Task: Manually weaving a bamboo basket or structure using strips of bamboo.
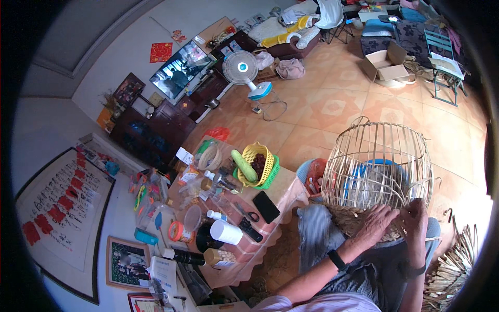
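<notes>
An unfinished basket point(379, 156) of thin pale strips lies across my lap, its open ribs pointing away from me. A thick braided band point(353, 221) runs along its near side. My left hand point(375, 222) lies over this band, fingers bent and closed on the weave. Close beside it, my right hand point(415, 221) is raised at the band's right part, thumb and fingers pinched together on a thin dry strip. The fingertips of both hands are partly hidden among the strips. Through the ribs shows a blue-rimmed basin point(403, 171) on the floor.
Left of my knees stands a cluttered table point(291, 200) with scissors point(252, 214), a phone point(266, 207), jars and a yellow basket point(270, 161) holding a pale green gourd. A bundle of dry strips point(452, 270) lies right. Farther off are a fan point(241, 67) and a carton point(384, 63).
</notes>
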`<move>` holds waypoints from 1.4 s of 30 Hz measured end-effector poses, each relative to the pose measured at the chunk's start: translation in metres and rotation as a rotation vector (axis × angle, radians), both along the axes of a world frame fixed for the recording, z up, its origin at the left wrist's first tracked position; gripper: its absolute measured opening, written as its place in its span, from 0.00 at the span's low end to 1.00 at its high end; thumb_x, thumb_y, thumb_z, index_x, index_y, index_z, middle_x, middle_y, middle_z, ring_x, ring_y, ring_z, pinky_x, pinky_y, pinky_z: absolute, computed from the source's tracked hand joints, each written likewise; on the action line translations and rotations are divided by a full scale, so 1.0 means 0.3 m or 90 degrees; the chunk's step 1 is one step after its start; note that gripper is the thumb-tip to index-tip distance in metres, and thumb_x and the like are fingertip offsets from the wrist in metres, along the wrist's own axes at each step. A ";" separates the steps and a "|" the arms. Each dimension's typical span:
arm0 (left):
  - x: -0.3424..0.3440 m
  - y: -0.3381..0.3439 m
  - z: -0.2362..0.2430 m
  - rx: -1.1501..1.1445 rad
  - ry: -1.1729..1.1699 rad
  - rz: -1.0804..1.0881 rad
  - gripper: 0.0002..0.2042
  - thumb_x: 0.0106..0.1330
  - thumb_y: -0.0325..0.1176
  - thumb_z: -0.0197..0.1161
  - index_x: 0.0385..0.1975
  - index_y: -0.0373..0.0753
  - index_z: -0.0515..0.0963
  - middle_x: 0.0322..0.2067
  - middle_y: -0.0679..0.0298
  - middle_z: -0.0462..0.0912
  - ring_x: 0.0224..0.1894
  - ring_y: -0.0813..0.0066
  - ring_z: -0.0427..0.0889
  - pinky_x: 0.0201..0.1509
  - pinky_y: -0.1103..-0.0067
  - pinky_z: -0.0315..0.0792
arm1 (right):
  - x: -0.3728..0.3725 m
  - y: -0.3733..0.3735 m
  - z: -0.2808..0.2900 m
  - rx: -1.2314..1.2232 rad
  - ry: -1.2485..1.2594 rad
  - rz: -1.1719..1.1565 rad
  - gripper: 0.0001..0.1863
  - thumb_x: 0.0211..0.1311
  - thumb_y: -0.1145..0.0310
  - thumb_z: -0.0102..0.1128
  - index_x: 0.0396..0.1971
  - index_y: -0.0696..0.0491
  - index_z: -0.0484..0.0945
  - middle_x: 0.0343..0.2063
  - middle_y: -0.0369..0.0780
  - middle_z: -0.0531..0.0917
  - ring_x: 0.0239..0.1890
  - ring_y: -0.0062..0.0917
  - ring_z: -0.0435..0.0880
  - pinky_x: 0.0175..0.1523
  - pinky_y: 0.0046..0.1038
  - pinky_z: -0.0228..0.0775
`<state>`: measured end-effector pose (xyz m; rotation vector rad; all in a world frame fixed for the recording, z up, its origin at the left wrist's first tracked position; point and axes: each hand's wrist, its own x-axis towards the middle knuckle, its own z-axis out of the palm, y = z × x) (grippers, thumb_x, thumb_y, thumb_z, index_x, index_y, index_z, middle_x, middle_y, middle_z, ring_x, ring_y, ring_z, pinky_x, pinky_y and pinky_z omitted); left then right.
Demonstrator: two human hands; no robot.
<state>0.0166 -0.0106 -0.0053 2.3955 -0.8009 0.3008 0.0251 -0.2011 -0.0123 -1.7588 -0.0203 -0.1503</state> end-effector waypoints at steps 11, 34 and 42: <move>-0.008 -0.005 0.059 -0.051 0.082 -0.009 0.24 0.62 0.33 0.71 0.57 0.39 0.72 0.44 0.54 0.77 0.50 0.52 0.76 0.60 0.62 0.70 | -0.097 -0.043 -0.124 0.597 0.127 -0.054 0.11 0.66 0.76 0.67 0.44 0.51 0.75 0.28 0.30 0.80 0.26 0.12 0.76 0.29 0.15 0.67; 0.035 -0.105 0.038 -0.046 0.115 0.096 0.06 0.69 0.32 0.61 0.35 0.36 0.74 0.30 0.50 0.79 0.40 0.46 0.78 0.50 0.57 0.71 | -0.007 -0.082 -0.147 -0.029 -0.066 -0.125 0.11 0.73 0.65 0.63 0.42 0.57 0.74 0.18 0.30 0.73 0.18 0.12 0.66 0.20 0.21 0.56; 0.041 -0.110 0.012 -0.064 0.124 0.105 0.07 0.69 0.32 0.63 0.35 0.36 0.74 0.32 0.50 0.79 0.42 0.48 0.78 0.51 0.58 0.70 | 0.007 -0.114 -0.103 0.075 0.136 -0.068 0.11 0.73 0.72 0.60 0.48 0.60 0.73 0.30 0.36 0.77 0.28 0.15 0.71 0.29 0.23 0.62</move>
